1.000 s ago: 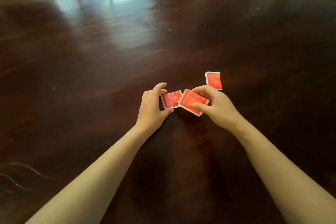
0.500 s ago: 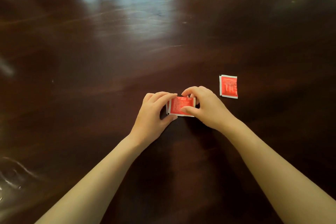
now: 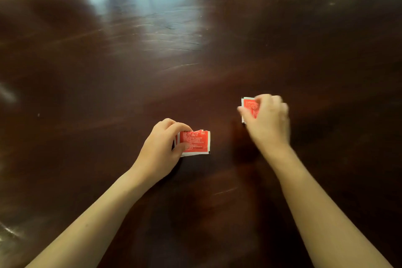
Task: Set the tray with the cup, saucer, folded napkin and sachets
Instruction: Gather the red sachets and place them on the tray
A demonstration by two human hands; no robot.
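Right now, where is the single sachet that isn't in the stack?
In the head view it lies on the dark wooden table, right of centre, under the right hand's fingertips, apart from the stack held by the left hand.

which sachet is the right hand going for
The lone sachet farther out on the table, partly covered by the right hand. The other sachets are stacked in the left hand.

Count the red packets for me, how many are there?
3 that I can make out. Two are stacked in the left hand: the front sachet and another sachet peeking out behind. A third sachet lies under the right hand. More could be hidden.
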